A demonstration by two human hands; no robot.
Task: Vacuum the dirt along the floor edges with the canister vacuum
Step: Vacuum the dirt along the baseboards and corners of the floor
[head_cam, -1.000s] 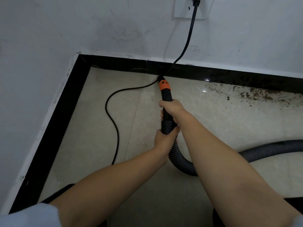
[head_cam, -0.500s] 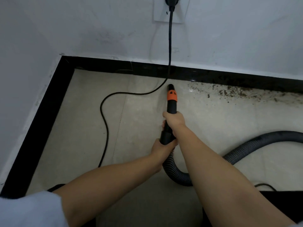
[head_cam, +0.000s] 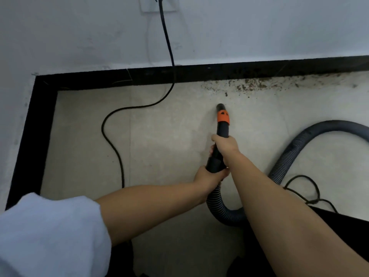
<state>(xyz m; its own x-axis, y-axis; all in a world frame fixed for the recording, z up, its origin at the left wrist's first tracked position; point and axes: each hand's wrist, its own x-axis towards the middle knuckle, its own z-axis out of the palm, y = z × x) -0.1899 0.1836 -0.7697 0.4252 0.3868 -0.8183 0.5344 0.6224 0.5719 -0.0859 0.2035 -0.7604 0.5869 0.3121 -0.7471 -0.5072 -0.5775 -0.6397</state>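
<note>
— The nozzle [head_cam: 221,107] has slid right since a moment ago; it was tucked against the black skirting [head_cam: 139,78] beside the power cord [head_cam: 111,140], and now it sits out on the tile floor [head_cam: 163,140] at centre frame, just short of the dirt [head_cam: 257,84].

— Who's got hold of it?

— Both hands. The right hand [head_cam: 224,145] is wrapped round the black wand [head_cam: 222,129] below the orange collar [head_cam: 223,116], and the left hand [head_cam: 209,176] grips where the ribbed hose [head_cam: 291,156] joins, fingers curled tight.

— How much is done, would you say?

— The stretch along the skirting from the corner at upper left to under the wall socket [head_cam: 157,5] looks clean. The brown scatter running along the edge toward upper right is untouched, and it carries on out of frame.

— So most of the work's ahead?

— I'd judge so. The canister itself I can't see.
</note>
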